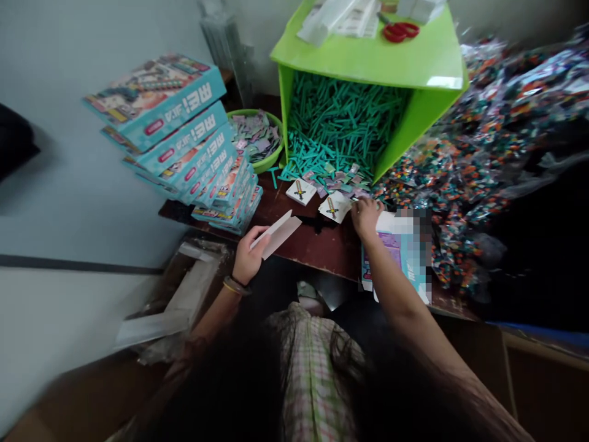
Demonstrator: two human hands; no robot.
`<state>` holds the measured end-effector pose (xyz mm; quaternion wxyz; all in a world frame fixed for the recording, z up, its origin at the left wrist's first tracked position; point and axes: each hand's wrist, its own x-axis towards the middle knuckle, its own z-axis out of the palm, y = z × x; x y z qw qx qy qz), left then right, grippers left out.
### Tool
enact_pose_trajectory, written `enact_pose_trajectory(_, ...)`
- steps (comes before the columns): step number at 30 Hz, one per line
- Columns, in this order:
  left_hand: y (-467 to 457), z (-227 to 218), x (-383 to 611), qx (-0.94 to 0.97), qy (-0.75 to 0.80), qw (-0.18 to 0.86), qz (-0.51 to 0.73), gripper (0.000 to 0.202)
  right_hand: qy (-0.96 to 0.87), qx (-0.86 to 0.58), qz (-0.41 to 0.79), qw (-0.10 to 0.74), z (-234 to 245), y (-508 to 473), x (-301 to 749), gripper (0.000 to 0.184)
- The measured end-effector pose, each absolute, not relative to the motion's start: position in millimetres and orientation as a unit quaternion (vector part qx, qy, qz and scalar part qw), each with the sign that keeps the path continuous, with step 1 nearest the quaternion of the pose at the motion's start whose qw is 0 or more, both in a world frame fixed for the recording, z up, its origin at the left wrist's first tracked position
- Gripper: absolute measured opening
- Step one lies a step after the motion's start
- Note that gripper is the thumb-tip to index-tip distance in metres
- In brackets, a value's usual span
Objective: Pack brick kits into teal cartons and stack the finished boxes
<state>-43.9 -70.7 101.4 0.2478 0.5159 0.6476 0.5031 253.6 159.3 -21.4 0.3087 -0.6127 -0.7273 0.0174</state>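
My left hand [247,255] holds a folded white card sleeve [277,234] over the front of the dark wooden table [317,245]. My right hand [365,215] reaches forward, its fingers on a white card printed with a sword [334,207]; whether it grips the card I cannot tell. A second sword card [300,191] lies just left of it. Behind them a green box lying on its side [368,58] spills teal sticks [340,129] and small loose cards. A teal box [400,252] lies under my right forearm.
A leaning stack of teal game boxes [184,135] stands at the left. A green bowl of small cards [257,136] sits behind it. Bags of coloured pieces [483,153] pile up at the right. Red scissors [400,31] lie on the green box. White wall at left.
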Motion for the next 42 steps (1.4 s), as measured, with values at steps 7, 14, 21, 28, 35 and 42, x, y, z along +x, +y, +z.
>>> enact_pose_trajectory(7, -61.6, 95.8, -34.2, 0.526, 0.631, 0.236, 0.519, 0.035, -0.898, -0.264, 0.057, 0.347, 43.0, 53.7, 157.0, 0.028)
enact_pose_trajectory(14, -61.4, 90.5, -38.3, 0.51, 0.643, 0.201, 0.535, 0.049, -0.814, -0.504, 0.118, 0.264, -1.1, 119.7, 192.7, 0.041)
enact_pose_trajectory(21, -58.8, 88.5, -35.2, 0.516, 0.635, 0.221, 0.53, 0.053, -0.84, -0.532, 0.079, 0.068, -24.1, 153.4, 220.7, 0.048)
enact_pose_trajectory(28, -59.4, 86.0, -33.5, 0.52, 0.631, 0.24, 0.523, 0.049, -0.815, -0.571, 0.068, 0.065, -12.0, 164.5, 220.0, 0.032)
enact_pose_trajectory(35, -59.4, 85.9, -34.4, 0.528, 0.622, 0.249, 0.522, 0.047, -0.796, -0.595, 0.048, 0.097, -0.1, 154.6, 228.1, 0.034)
enact_pose_trajectory(42, -60.6, 84.4, -34.0, 0.523, 0.619, 0.252, 0.529, 0.046, -0.795, -0.584, 0.029, 0.161, 12.1, 151.8, 230.5, 0.037)
